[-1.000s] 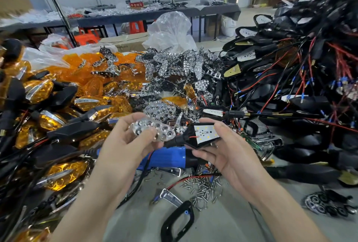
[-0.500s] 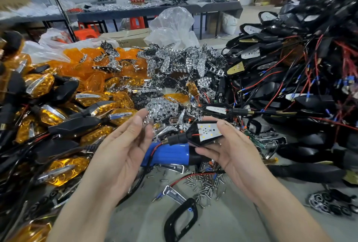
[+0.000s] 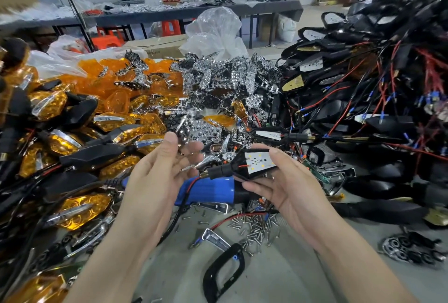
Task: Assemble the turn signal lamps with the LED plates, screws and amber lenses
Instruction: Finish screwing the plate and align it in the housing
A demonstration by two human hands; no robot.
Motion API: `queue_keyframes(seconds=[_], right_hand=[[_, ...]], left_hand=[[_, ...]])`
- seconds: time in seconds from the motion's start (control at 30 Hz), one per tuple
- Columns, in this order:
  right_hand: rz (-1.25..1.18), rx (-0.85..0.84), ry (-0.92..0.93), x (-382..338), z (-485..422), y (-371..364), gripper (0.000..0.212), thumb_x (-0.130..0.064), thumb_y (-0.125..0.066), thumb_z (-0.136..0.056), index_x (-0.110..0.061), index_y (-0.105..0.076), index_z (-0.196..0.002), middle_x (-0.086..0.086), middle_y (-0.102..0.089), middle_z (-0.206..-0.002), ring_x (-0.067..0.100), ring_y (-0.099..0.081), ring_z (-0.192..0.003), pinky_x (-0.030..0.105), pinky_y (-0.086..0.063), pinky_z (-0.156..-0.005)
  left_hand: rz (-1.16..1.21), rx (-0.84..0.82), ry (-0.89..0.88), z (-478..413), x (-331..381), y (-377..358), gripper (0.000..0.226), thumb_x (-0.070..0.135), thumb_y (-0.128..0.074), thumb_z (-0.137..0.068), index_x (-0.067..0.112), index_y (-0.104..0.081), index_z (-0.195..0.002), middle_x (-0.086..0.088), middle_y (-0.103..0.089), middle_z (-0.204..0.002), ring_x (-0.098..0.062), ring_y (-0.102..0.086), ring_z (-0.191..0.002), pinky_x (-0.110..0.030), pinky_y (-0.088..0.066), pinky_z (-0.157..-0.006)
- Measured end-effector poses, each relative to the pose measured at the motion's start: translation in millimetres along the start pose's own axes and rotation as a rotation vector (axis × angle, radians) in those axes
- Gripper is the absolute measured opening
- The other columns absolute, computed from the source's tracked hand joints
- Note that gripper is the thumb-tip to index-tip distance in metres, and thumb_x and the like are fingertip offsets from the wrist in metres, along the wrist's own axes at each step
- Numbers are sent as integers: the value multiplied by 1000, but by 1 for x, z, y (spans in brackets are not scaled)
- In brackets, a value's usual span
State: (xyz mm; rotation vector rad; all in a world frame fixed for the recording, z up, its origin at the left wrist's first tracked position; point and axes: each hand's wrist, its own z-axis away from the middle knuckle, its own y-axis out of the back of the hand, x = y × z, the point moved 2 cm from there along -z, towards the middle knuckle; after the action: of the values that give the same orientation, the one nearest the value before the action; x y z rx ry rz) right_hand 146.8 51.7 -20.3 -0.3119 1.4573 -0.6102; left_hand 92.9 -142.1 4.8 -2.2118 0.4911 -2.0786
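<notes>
Right hand (image 3: 288,188) is gripping the black lamp housing (image 3: 236,161) just above the blue screwdriver (image 3: 211,192), with the LED plate (image 3: 259,161) facing up. Left hand (image 3: 164,169) is hovering over the screwdriver's left end, fingers loose, nothing clearly in it.

Left: finished lamps (image 3: 60,142) piled, loose lenses (image 3: 116,101) behind. Centre rear: heap of reflector plates (image 3: 218,79), plastic bag (image 3: 215,33) beyond. Right: wired housings (image 3: 363,84) stacked high. Front, on the desk (image 3: 278,273): screws (image 3: 252,227), screwdriver (image 3: 208,191) just behind, beneath the lamp housing (image 3: 252,165) in the right hand (image 3: 291,188).
</notes>
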Motion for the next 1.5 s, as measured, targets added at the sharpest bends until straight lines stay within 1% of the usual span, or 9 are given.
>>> queue_keyframes(seconds=[0.17,0.37,0.5,0.57,0.7,0.83,1.0,1.2,1.5], right_hand=[[30,1,24,-1,1,0,33,-24,-43,-108,-8,-70,-119,26,-73,-113,42,-73,-102,30,-62,-69],[19,-62,41,-3,3,-3,41,-37,-46,-101,-12,-74,-117,29,-70,-117,39,-73,-102,32,-61,-72],[-10,-94,24,-2,1,-3,45,-44,-50,-94,-13,-75,-116,26,-69,-122,41,-71,-104,33,-62,-75],[-33,-99,5,-2,-1,-2,42,-43,-51,-94,-16,-77,-113,22,-71,-122,39,-72,-104,34,-62,-75],[-59,-123,-15,-1,-2,0,24,-12,-63,-90,-15,-80,-106,21,-74,-114,36,-75,-99,35,-62,-73],[-43,-90,-8,1,-2,2,28,1,-45,-101,-2,-71,-113,29,-72,-113,37,-75,-96,35,-63,-71],[-48,-81,-24,1,-1,1,29,1,-43,-103,7,-62,-124,34,-66,-120,38,-74,-97,35,-63,-72],[-45,-137,-1,2,-2,1,33,-6,-51,-94,-13,-79,-110,24,-74,-113,37,-74,-101,37,-62,-75],[-21,-193,32,2,-3,3,37,-10,-52,-87,-11,-76,-114,22,-75,-109,30,-75,-92,35,-62,-75]], left_hand=[[-45,45,63,-13,-3,-11,49,45,-29,-105,15,-66,-97,0,-76,-80,-11,-69,-66,-30,-47,-62],[-210,12,-89,0,-5,-13,54,58,-35,-100,32,-79,-83,-1,-77,-96,-19,-73,-98,-42,-50,-93],[-369,-47,-213,13,-10,-21,59,61,-33,-99,18,-61,-128,6,-72,-108,-13,-70,-106,-43,-50,-98],[-417,-51,-264,14,-11,-23,58,65,-33,-98,26,-56,-134,9,-71,-109,-12,-69,-106,-40,-50,-97],[-393,-41,-231,14,-12,-22,56,65,-32,-98,27,-60,-128,9,-71,-109,-13,-70,-104,-48,-52,-96],[-304,11,-178,11,-14,-17,55,71,-32,-94,34,-73,-95,0,-73,-101,-20,-70,-96,-57,-49,-97],[-221,66,-120,5,-18,-8,54,74,-39,-88,37,-77,-94,0,-74,-105,-19,-68,-94,-56,-49,-98],[-156,113,-133,2,-19,-4,47,72,-46,-86,37,-78,-85,0,-75,-96,-13,-68,-84,-46,-50,-85],[-233,39,-125,7,-19,-8,53,76,-39,-88,39,-76,-97,3,-74,-99,-15,-70,-94,-59,-53,-93]])
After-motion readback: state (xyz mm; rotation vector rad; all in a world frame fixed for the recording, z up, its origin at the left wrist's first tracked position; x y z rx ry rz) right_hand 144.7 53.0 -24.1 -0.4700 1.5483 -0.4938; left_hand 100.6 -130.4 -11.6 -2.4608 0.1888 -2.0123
